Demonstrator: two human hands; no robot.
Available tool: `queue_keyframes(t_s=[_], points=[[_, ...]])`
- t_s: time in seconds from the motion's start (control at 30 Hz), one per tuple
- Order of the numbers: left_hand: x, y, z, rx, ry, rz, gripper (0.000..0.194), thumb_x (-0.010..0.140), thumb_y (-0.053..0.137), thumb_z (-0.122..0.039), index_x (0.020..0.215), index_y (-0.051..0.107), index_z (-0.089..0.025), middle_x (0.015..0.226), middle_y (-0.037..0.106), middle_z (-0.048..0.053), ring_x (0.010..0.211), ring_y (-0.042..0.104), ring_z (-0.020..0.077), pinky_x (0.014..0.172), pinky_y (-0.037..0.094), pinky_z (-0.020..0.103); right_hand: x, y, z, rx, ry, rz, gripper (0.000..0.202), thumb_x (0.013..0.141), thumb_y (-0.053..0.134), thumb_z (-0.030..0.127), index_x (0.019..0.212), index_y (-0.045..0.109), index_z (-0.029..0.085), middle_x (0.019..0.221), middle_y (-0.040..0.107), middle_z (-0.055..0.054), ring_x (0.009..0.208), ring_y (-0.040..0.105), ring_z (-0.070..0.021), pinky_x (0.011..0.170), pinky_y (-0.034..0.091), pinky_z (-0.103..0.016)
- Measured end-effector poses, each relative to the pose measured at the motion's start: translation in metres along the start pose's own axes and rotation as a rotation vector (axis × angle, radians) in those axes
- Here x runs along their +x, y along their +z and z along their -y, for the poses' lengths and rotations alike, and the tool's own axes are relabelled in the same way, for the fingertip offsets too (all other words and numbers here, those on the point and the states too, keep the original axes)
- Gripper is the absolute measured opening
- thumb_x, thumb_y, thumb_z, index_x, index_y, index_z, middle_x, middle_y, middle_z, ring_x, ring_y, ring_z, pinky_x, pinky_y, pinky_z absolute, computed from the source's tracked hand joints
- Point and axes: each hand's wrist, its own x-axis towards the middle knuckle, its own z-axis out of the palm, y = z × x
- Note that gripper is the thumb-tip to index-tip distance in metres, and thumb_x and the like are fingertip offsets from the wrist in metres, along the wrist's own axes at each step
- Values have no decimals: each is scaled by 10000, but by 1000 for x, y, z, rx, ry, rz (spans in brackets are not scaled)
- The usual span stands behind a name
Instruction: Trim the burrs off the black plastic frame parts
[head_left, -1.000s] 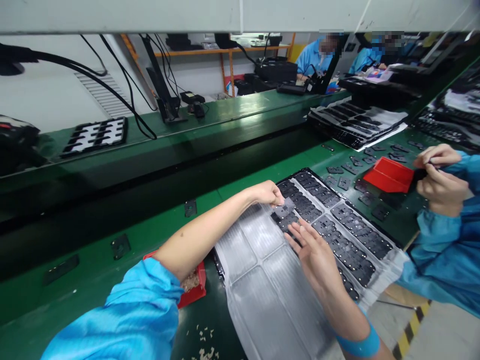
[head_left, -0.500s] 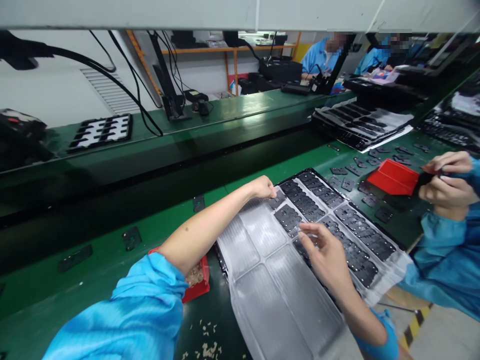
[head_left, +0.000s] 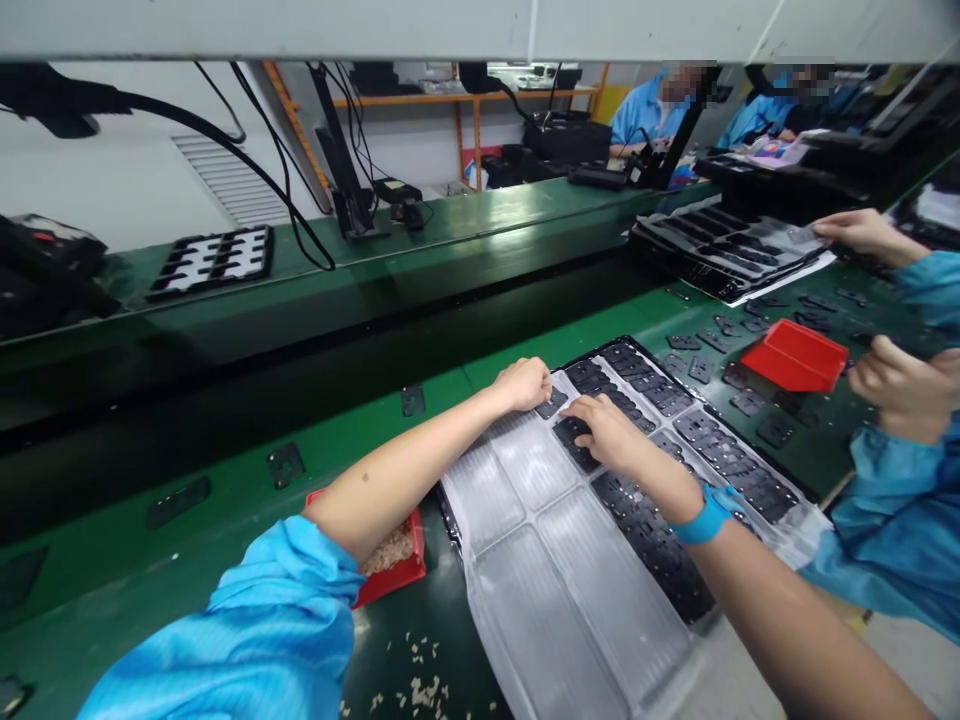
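Observation:
My left hand (head_left: 525, 385) is closed at the far edge of a translucent plastic sheet (head_left: 536, 470), apparently gripping that edge; its fingertips are partly hidden. The sheet lies over the near left part of a black tray (head_left: 442, 515). Beside it, my right hand (head_left: 609, 432) reaches in with bent fingers close together, over small flat black plates (head_left: 574, 440) set in rows. What its fingertips hold, if anything, is too small to make out. A single black plate (head_left: 551, 402) shows between both hands.
Under my left forearm stands a red bin (head_left: 405, 572) of small beige bits, with more bits scattered nearby. Loose black plates (head_left: 285, 465) lie along the green bench. At right, a co-worker's hands (head_left: 904, 385) are near another red bin (head_left: 799, 355) and a stacked tray (head_left: 720, 245).
My right hand has moved left and away from me, towards my left hand, which stays at the sheet's edge. The co-worker's hands have separated, one reaching to the stacked tray.

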Motion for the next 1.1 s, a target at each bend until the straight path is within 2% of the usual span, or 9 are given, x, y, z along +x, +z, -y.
queue_keyframes(t_s=[0.13,0.3,0.47,0.6,0.7,0.8,0.87,0.97,1.1], points=[[-3,-8,9,-14,18,-24,315,1052,705,-359,1299,693,-165,1313,708,109,1136,717,256,977,629,470,4,-2,-7,-107,-2,65,283,1026,744,341,1256,705,180,1272,710,-81,1159,689,-267,1043,562,-516],[-10,-10,20,-48,17,-41,303,1052,705,-358,1282,697,-161,1285,717,105,1107,724,247,959,634,458,11,-3,-15,-161,31,110,289,1038,735,372,1256,709,186,1326,701,-97,1172,697,-264,1016,595,-495],[-23,-6,25,-141,37,-53,264,1047,712,-357,1213,715,-151,1225,733,91,1074,728,237,947,632,448,13,-8,-16,-110,39,88,316,1032,743,381,1267,703,174,1318,706,-95,1183,700,-274,1020,593,-512],[-34,-2,22,-281,83,-39,149,985,765,-269,950,746,-126,946,750,32,910,723,196,860,607,358,12,-19,-11,6,23,28,259,1035,739,381,1176,721,164,1212,736,-74,1120,717,-252,999,595,-489],[-41,0,14,-415,117,-22,176,946,739,-235,812,751,-122,728,686,-9,734,660,147,737,535,265,10,-32,0,131,-8,-20,162,1026,733,323,1036,723,162,1048,749,-46,995,727,-222,941,597,-442],[-53,-3,3,-542,154,46,243,958,697,-303,800,753,-126,668,659,-16,634,597,115,661,480,234,2,-48,18,274,-36,-55,31,966,719,211,943,718,191,946,761,-45,900,733,-218,878,588,-397],[-65,-9,-3,-607,177,135,293,956,703,-352,769,742,-129,642,656,-12,591,567,101,618,446,225,-7,-60,33,378,-51,-58,70,930,713,200,995,732,218,971,786,-49,904,753,-221,852,591,-373],[-86,-19,-9,-675,187,269,334,923,762,-412,739,726,-135,623,670,4,560,553,96,583,423,223,-24,-76,53,516,-61,-49,198,930,715,273,1126,734,243,1008,804,-42,938,777,-222,823,608,-350],[-113,-33,-14,-820,170,427,364,908,806,-492,841,769,-135,703,743,45,651,659,124,619,476,230,-45,-96,76,696,-23,-20,224,918,766,365,1096,751,230,1048,815,-61,958,785,-230,815,617,-347]])
